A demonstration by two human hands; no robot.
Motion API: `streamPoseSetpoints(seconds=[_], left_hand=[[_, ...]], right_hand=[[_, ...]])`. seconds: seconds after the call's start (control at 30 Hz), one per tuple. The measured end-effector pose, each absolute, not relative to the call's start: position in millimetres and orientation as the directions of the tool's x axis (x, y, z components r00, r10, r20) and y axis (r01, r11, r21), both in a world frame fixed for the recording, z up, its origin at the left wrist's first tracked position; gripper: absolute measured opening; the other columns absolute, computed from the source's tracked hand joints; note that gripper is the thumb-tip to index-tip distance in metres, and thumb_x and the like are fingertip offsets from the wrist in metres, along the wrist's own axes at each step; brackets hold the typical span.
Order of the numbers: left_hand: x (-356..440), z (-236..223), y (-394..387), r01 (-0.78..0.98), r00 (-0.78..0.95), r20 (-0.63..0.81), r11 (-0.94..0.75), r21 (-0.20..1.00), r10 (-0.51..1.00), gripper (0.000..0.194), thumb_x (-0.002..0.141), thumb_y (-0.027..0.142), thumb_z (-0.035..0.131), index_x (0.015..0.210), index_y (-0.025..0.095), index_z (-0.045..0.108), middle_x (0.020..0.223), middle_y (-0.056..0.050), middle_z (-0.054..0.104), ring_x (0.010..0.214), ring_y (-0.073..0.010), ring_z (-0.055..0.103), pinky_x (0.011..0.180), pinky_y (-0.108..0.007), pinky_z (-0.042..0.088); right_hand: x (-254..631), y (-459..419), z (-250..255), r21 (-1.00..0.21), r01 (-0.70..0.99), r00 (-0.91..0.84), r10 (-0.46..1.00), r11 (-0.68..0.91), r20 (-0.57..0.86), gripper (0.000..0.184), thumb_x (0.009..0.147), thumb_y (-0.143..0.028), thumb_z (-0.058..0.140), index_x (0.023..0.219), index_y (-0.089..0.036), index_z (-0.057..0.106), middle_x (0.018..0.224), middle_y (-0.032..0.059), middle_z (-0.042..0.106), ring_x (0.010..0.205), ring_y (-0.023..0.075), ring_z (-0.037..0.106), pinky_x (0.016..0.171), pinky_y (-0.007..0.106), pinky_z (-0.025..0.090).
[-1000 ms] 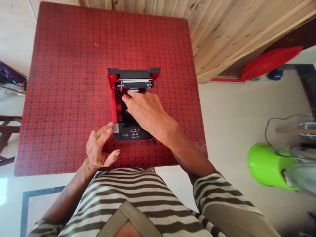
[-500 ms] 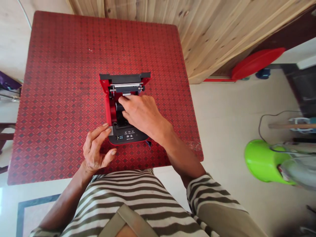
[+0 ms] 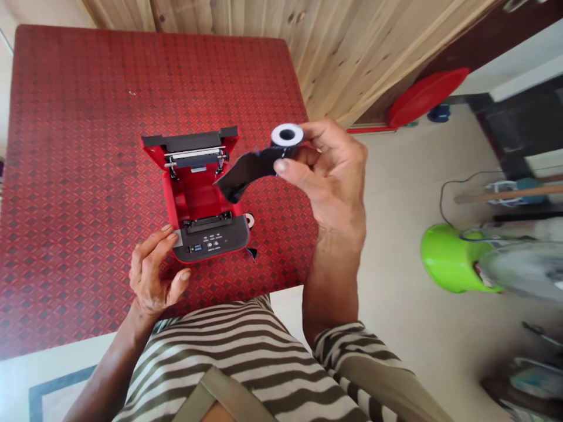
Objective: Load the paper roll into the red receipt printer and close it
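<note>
A red and black printer (image 3: 211, 243) stands on the table with its lid (image 3: 193, 143) tilted up, so its red inside shows. My right hand (image 3: 334, 176) is closed on a black ribbon roll (image 3: 288, 140) with a pale ring-shaped end, held up to the right of the printer. A loose length of black ribbon (image 3: 248, 173) trails left from the roll, over the printer's right side. My left hand (image 3: 153, 266) is open, its fingertips at the printer's front left corner by a small grey strip (image 3: 178, 237), thumb spread apart.
Another roll (image 3: 250, 221), mostly hidden, lies against the printer's right side, with a dark ribbon end (image 3: 252, 254) near it. The table (image 3: 79, 146) has a red patterned cover. A wooden panel (image 3: 246, 20) borders its far side. On the floor stands a green bin (image 3: 444, 258).
My right hand has lifted the black ribbon roll out of the printer and moved right with it. My left hand stays at the printer's corner. The camera view has shifted.
</note>
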State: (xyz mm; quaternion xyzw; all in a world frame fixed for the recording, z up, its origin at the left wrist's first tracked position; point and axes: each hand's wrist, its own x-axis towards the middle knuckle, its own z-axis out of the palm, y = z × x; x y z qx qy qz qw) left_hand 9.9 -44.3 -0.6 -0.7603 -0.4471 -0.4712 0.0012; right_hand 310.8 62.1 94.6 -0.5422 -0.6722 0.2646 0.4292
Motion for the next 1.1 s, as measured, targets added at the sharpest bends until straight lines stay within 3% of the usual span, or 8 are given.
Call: streamPoseSetpoints(seconds=[0.07, 0.13, 0.33, 0.6, 0.8, 0.97, 1.03, 1.1], left_hand=[[11, -1, -44, 0.682, 0.148, 0.717, -0.595, 0.425, 0.681, 0.055, 0.1, 0.044, 0.062, 0.148, 0.017, 0.061, 0.134, -0.015, 0.074, 0.124, -0.0293, 0.071, 0.105, -0.044, 0.058], [11, -2, -44, 0.69, 0.143, 0.715, -0.587, 0.423, 0.684, 0.054, 0.1, 0.044, 0.063, 0.147, 0.017, 0.062, 0.133, -0.015, 0.074, 0.124, -0.0291, 0.071, 0.105, -0.044, 0.058], [9, -3, -43, 0.699, 0.146, 0.715, -0.583, 0.415, 0.684, 0.054, 0.1, 0.044, 0.063, 0.148, 0.019, 0.061, 0.133, -0.013, 0.074, 0.122, -0.0287, 0.072, 0.104, -0.046, 0.059], [9, -1, -43, 0.696, 0.149, 0.705, -0.58, 0.423, 0.694, 0.052, 0.102, 0.041, 0.061, 0.151, 0.023, 0.059, 0.134, -0.012, 0.074, 0.124, -0.0274, 0.071, 0.109, -0.047, 0.055], [8, -3, -43, 0.672, 0.153, 0.708, -0.598, 0.437, 0.689, 0.054, 0.101, 0.038, 0.064, 0.152, 0.021, 0.059, 0.134, -0.013, 0.074, 0.126, -0.0289, 0.07, 0.11, -0.048, 0.055], [7, -4, -43, 0.679, 0.151, 0.702, -0.589, 0.437, 0.696, 0.054, 0.101, 0.038, 0.063, 0.152, 0.021, 0.059, 0.133, -0.014, 0.074, 0.125, -0.0302, 0.07, 0.11, -0.048, 0.054], [8, -4, -43, 0.679, 0.143, 0.707, -0.588, 0.44, 0.693, 0.053, 0.101, 0.037, 0.063, 0.151, 0.021, 0.06, 0.131, -0.014, 0.074, 0.123, -0.0299, 0.071, 0.11, -0.047, 0.054], [9, -4, -42, 0.686, 0.131, 0.714, -0.583, 0.435, 0.688, 0.052, 0.101, 0.038, 0.062, 0.149, 0.021, 0.061, 0.128, -0.013, 0.075, 0.121, -0.0293, 0.072, 0.108, -0.047, 0.055]], right_hand=[[316, 70, 64, -0.846, 0.489, 0.085, 0.954, 0.213, 0.289, 0.033, 0.099, -0.054, 0.068, 0.118, -0.027, 0.064, 0.112, 0.0037, 0.074, 0.077, 0.0162, 0.067, 0.065, 0.033, 0.055], [313, 76, 33, -0.884, 0.44, 0.126, 0.964, 0.158, 0.235, 0.035, 0.098, -0.057, 0.067, 0.116, -0.027, 0.06, 0.112, 0.0044, 0.073, 0.079, 0.0157, 0.068, 0.064, 0.032, 0.054], [283, 78, -18, -0.967, 0.255, 0.03, 1.0, -0.011, -0.003, 0.038, 0.083, -0.05, 0.076, 0.104, -0.027, 0.055, 0.093, -0.0022, 0.071, 0.071, 0.0148, 0.066, 0.064, 0.03, 0.053], [280, 72, -7, -0.968, 0.251, -0.091, 0.995, -0.007, -0.031, 0.023, 0.085, -0.031, 0.074, 0.099, -0.027, 0.057, 0.093, -0.0026, 0.074, 0.075, 0.0146, 0.068, 0.069, 0.03, 0.056], [298, 60, 0, -0.941, 0.338, -0.081, 0.996, -0.017, -0.047, 0.034, 0.084, -0.024, 0.075, 0.116, -0.025, 0.064, 0.091, -0.0023, 0.072, 0.076, 0.0162, 0.068, 0.071, 0.032, 0.055], [321, 24, 18, -0.884, 0.467, -0.029, 0.999, -0.005, -0.021, 0.002, 0.088, -0.019, 0.069, 0.088, -0.021, 0.069, 0.087, -0.0001, 0.072, 0.074, 0.0146, 0.065, 0.07, 0.031, 0.051], [322, 10, 22, -0.885, 0.466, -0.108, 0.991, -0.019, -0.079, 0.003, 0.087, -0.018, 0.073, 0.088, -0.02, 0.072, 0.083, -0.0013, 0.071, 0.068, 0.0129, 0.061, 0.066, 0.029, 0.049], [314, 1, 20, -0.898, 0.44, -0.161, 0.984, 0.004, -0.075, 0.015, 0.085, -0.016, 0.074, 0.1, -0.02, 0.074, 0.089, -0.0011, 0.071, 0.069, 0.0125, 0.061, 0.067, 0.028, 0.049]])
